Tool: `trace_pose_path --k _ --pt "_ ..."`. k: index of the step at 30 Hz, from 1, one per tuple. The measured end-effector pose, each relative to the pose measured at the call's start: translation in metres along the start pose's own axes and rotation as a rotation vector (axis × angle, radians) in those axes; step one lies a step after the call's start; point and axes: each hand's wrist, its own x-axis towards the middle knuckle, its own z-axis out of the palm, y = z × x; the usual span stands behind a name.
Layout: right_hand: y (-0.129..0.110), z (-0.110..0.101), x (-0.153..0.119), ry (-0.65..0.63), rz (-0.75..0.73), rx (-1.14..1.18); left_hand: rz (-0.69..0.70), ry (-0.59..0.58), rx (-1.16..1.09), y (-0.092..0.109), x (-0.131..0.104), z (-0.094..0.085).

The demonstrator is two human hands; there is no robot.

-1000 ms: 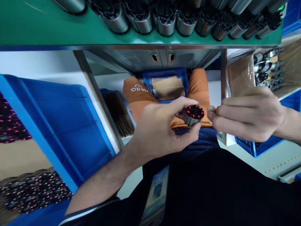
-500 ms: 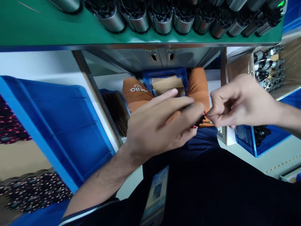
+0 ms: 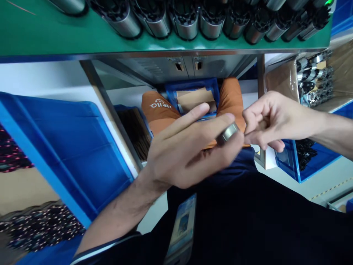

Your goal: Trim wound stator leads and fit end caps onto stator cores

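Above my lap, my left hand (image 3: 190,151) is wrapped round a small cylindrical part (image 3: 228,132), whose silvery side shows between the fingers; the rest of it is covered. My right hand (image 3: 273,121) is pinched just to the right of it, the fingertips close to the left fingers. Whatever that pinch holds is hidden or too small to name.
Rows of metal cylinders with black toothed ends (image 3: 187,24) line the green bench (image 3: 68,38). A blue bin (image 3: 74,136) leans at the left near dark coils. At the right are a box of metal rings (image 3: 281,77) and a blue bin of black parts (image 3: 288,158).
The part in my left hand has turned, so its silvery side shows instead of the dark and pink edge. My right fingers have shifted slightly and spread a little.
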Motion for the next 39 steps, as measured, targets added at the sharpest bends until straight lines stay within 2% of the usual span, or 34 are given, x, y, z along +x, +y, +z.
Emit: trace_pose_path --k 3,5,6,8,11,13,14,16,18,20,22,24,26,28,31,35,37,39 --pt "-0.013 0.002 -0.009 0.167 -0.150 -0.340 -0.308 -0.095 -0.174 0.000 0.002 0.000" --pt "-0.021 -0.006 -0.018 0.245 -0.247 -0.507 -0.415 -0.102 -0.259 0.000 0.000 -0.002" --pt "-0.023 -0.011 -0.022 0.283 -0.281 -0.525 -0.389 -0.080 -0.262 0.000 -0.001 -0.003" --pt "-0.023 -0.020 -0.025 0.293 -0.256 -0.358 -0.282 -0.018 -0.208 -0.002 -0.005 -0.004" --pt "-0.014 -0.019 -0.018 0.100 -0.022 0.051 -0.189 0.046 -0.128 -0.005 -0.012 0.000" --pt "-0.009 -0.010 -0.010 -0.028 0.088 0.189 -0.111 0.070 -0.067 -0.005 -0.012 0.004" --pt "-0.009 -0.005 -0.006 -0.038 0.088 0.212 -0.072 0.072 -0.036 -0.004 -0.011 0.005" --pt "-0.012 0.003 -0.006 0.048 -0.004 0.152 -0.067 0.046 -0.005 -0.001 -0.008 0.005" --pt "-0.015 0.004 -0.015 0.198 -0.127 -0.013 -0.191 0.018 -0.030 0.001 -0.008 0.001" --pt "-0.009 -0.004 -0.031 0.354 -0.184 -0.180 -0.342 0.061 -0.049 -0.003 -0.014 -0.009" --pt "0.008 -0.018 -0.043 0.535 -0.133 -0.256 -0.446 0.156 0.017 -0.014 -0.022 -0.025" --pt "0.033 -0.029 -0.047 0.552 -0.192 -0.232 -0.511 0.231 0.148 -0.031 -0.030 -0.044" --pt "0.055 -0.030 -0.041 0.515 -0.297 -0.135 -0.538 0.256 0.267 -0.052 -0.033 -0.062" --pt "0.074 -0.019 -0.031 0.522 -0.181 -0.016 -0.531 0.250 0.333 -0.075 -0.031 -0.070" --pt "0.096 0.009 -0.012 0.516 0.061 0.150 -0.515 0.235 0.370 -0.108 -0.022 -0.065" --pt "0.122 0.038 0.007 0.385 0.107 0.234 -0.495 0.223 0.397 -0.135 -0.014 -0.056" --pt "0.131 0.044 0.012 0.367 0.111 0.257 -0.482 0.247 0.412 -0.140 -0.010 -0.063" --pt "0.137 0.047 0.015 0.364 0.119 0.282 -0.468 0.292 0.456 -0.148 -0.002 -0.078"
